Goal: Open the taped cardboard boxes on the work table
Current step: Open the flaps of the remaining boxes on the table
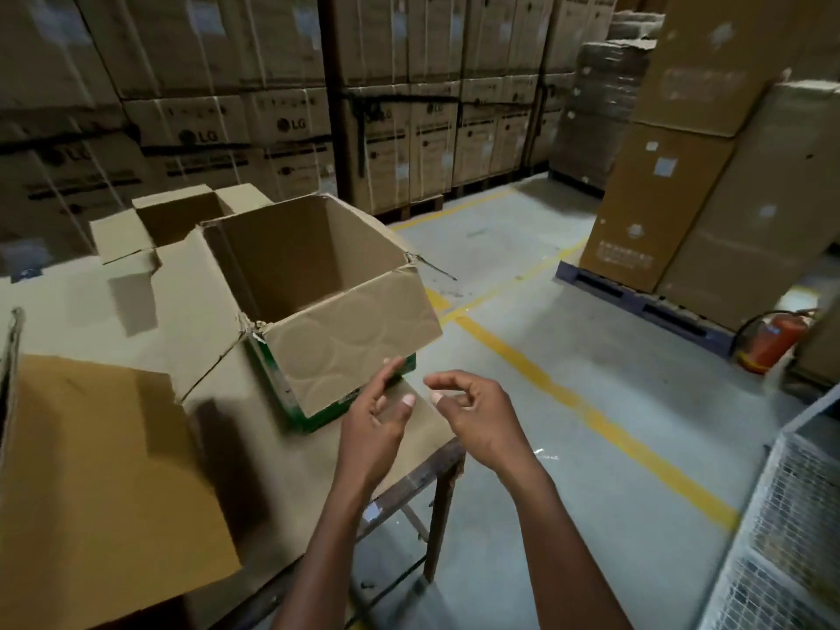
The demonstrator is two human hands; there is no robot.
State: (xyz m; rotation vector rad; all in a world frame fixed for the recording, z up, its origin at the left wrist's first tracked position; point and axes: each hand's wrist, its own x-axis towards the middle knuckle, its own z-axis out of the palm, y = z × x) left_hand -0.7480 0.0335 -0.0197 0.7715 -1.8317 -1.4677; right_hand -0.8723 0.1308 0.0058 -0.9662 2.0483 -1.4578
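While your hands hang just off the table's (411, 456) near corner, three boxes sit on its cardboard-covered top, all with flaps spread. The largest in view is the box (104, 488) at your near left, cut by the picture's edge, one broad flap lying toward you. The middle box (318, 284) stands at the table's right end, green along its base, open and empty as far as you can see inside, with torn tape at two top corners. Its front flap folds down toward you, and the far box (179, 218) shows behind it to the left. Your left hand (379, 413) holds nothing: its fingers are relaxed, the fingertips at the lower edge of that front flap, though you cannot tell whether they touch it. Your right hand (472, 411) is loosely curled and empty, just right of the left one, beyond the table's corner and over the floor, apart from every box.
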